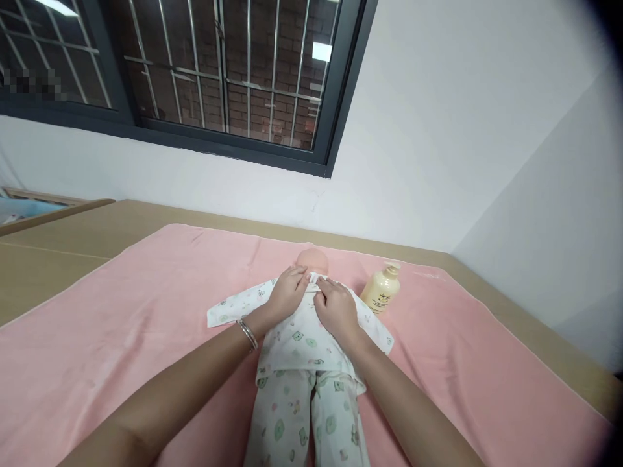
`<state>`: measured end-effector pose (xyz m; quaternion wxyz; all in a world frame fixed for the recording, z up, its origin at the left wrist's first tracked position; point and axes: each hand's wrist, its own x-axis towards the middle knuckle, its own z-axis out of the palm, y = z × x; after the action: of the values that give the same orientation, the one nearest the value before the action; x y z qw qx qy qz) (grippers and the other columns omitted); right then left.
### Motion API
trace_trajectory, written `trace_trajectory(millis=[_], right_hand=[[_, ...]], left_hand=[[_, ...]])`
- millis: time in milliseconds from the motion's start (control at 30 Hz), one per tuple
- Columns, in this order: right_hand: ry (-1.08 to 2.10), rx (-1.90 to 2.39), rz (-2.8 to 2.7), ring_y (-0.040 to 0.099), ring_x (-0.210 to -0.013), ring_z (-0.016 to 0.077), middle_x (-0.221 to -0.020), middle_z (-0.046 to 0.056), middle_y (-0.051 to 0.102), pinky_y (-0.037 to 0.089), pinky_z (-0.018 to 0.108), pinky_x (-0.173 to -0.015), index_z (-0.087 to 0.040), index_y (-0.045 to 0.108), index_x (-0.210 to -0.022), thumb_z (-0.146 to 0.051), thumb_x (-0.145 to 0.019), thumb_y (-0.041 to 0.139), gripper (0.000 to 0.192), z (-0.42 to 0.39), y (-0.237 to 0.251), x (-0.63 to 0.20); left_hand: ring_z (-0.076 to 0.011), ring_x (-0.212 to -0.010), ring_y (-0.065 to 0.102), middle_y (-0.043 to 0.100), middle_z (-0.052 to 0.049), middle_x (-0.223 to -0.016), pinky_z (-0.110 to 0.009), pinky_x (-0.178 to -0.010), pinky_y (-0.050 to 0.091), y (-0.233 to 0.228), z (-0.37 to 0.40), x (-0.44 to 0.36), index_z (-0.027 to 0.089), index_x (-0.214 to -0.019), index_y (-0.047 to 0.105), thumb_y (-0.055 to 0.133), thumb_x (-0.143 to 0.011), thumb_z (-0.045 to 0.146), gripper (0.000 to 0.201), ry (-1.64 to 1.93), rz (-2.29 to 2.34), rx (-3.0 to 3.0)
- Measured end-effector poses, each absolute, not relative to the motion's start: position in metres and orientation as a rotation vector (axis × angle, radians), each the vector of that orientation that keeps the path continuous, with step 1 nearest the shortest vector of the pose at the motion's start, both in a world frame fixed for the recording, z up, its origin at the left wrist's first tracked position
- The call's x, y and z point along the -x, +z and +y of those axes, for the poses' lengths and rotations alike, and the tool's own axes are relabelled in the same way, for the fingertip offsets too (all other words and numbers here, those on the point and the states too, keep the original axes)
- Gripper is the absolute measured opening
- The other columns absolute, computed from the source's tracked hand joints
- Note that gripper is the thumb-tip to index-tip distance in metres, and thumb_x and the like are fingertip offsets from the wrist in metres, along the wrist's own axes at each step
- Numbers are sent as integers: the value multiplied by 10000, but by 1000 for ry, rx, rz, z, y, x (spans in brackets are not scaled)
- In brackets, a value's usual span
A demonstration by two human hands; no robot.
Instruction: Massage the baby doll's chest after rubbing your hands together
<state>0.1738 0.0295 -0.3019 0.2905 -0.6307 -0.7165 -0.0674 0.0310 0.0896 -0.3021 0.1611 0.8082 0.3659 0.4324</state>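
Observation:
A baby doll (314,261) lies on its back on a pink blanket (185,272), its bald head away from me. It wears a white pajama top (296,347) with green prints and matching pajama pants (287,415). My left hand (289,292), a silver bangle on its wrist, is at the left of the neckline with its fingers closed on the collar. Across from it, my right hand (337,308) rests on the upper chest, fingers bent onto the collar's right side. The sleeves spread out to both sides. My fingers hide part of the neckline.
A pale yellow pump bottle (382,288) stands right of the doll, close to its right-hand sleeve. The blanket covers a wooden table (73,227) set against a white wall (413,162). A dark-framed window (224,130) with metal bars is above.

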Motion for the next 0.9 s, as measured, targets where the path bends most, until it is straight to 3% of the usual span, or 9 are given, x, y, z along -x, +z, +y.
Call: trace_trajectory(millis=[133,233,300,367,433,533,667,800,900], right_hand=[[-181,1619,-1822,584,-1063,207,-1024,60,689,376,279,-938,-200,683,-954,-268,-922,414,279,29,-304,-176],[-108,1636,-1706,598,-775,179,-753,48,651,401,265,-743,-196,620,-705,-358,-992,302,458,32,-306,-179],[-43,1653,-1624,554,-675,166,-665,35,600,380,265,-663,-197,556,-611,-381,-996,288,503,36,-307,-182],[5,1619,-1585,547,-710,171,-707,34,602,385,265,-674,-191,575,-659,-365,-962,378,401,41,-308,-185],[32,1560,-1611,548,-812,186,-829,43,617,406,273,-740,-171,636,-878,-285,-892,470,202,46,-307,-188],[40,1539,-1739,517,-927,204,-951,55,582,410,310,-838,-185,597,-1200,-155,-806,469,415,51,-305,-192],[51,1562,-1822,488,-976,209,-956,50,541,398,329,-880,-260,678,-1098,-119,-786,451,411,53,-305,-194],[7,1524,-1757,476,-997,217,-1000,53,550,385,337,-903,-216,664,-981,-138,-754,504,288,54,-308,-193],[23,1487,-1742,475,-1007,220,-1004,49,575,375,342,-910,-201,616,-897,-147,-750,513,187,54,-309,-193]], left_hand=[[-190,-937,644,709,-25,-983,-337,-873,517,-299,95,-38,203,-871,670,493,-851,206,178,1132,1096,-2227],[-244,-1093,591,654,-93,-1171,-408,-975,476,-301,96,-42,164,-1156,602,544,-788,175,373,1098,1193,-2278],[-271,-1160,540,620,-120,-1224,-448,-1012,447,-303,96,-43,148,-1198,576,541,-791,179,410,1066,1227,-2343],[-264,-1136,532,633,-102,-1168,-448,-996,451,-304,97,-43,172,-1110,613,523,-795,169,328,1057,1222,-2386],[-244,-1074,536,642,-75,-1077,-432,-961,463,-305,97,-43,194,-1000,624,510,-789,154,243,1081,1206,-2385],[-226,-1014,534,635,-47,-991,-420,-938,455,-307,96,-43,206,-924,591,512,-766,133,191,1141,1181,-2339],[-218,-989,539,638,-28,-961,-405,-919,452,-309,97,-44,210,-898,581,509,-752,106,193,1150,1167,-2297],[-231,-1041,511,619,-46,-1042,-411,-946,440,-312,97,-45,208,-1031,610,514,-770,109,295,1160,1180,-2357],[-229,-1005,501,594,-45,-992,-409,-934,439,-313,97,-45,217,-996,644,512,-787,126,263,1152,1171,-2397]])
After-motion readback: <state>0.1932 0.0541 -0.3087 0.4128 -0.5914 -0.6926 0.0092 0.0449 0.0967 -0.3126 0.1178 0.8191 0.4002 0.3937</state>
